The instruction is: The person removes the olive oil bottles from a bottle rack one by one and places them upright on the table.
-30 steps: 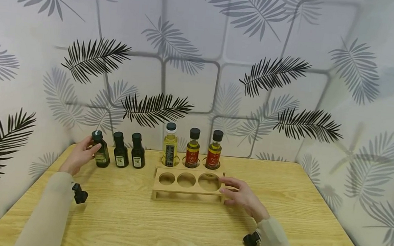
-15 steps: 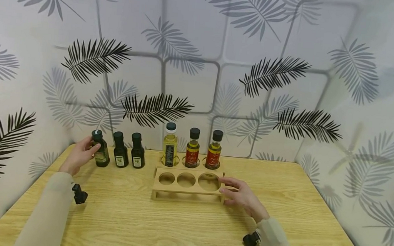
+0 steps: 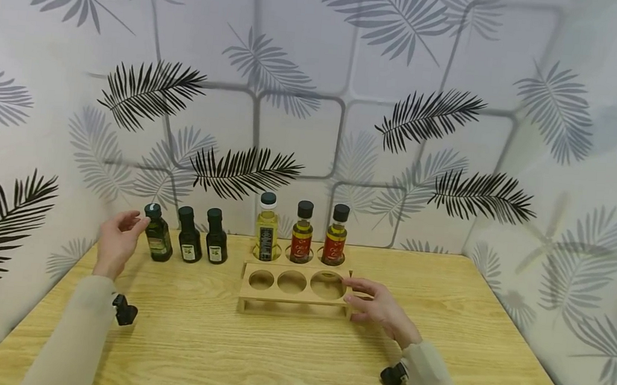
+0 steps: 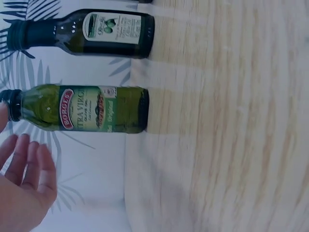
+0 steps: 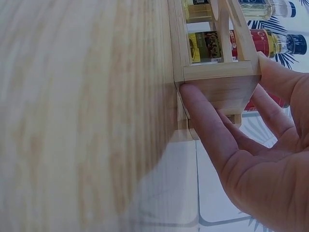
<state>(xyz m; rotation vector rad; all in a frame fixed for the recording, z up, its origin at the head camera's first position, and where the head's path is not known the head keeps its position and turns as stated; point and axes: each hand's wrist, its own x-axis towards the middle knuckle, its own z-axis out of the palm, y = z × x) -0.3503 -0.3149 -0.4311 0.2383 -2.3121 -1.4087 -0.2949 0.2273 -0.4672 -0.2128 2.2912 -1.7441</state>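
Note:
In the head view my left hand (image 3: pixel 118 239) is beside a green olive oil bottle (image 3: pixel 158 238), with its fingers loosely bent and nothing in its palm. The bottle stands upright; in the left wrist view its Borges label (image 4: pixel 79 108) shows, and a fingertip overlaps its cap, so contact there cannot be told. My right hand (image 3: pixel 381 307) touches the right end of a wooden bottle rack (image 3: pixel 303 296). In the right wrist view its spread, fairly straight fingers (image 5: pixel 207 125) reach the rack's end panel (image 5: pixel 222 87) at the lower and upper edges.
Two dark bottles (image 3: pixel 189 236) (image 3: pixel 216 238) stand right of the green one. The rack's back row holds a yellow oil bottle (image 3: pixel 266 231) and two red-labelled bottles (image 3: pixel 302 234) (image 3: pixel 335 237). Three round holes face front. A patterned wall (image 3: pixel 302 131) stands behind the wooden table (image 3: pixel 219 355).
My left hand has let go of the green olive oil bottle and drawn slightly to the left. The bottle stays in place. My right hand and the rack have not moved.

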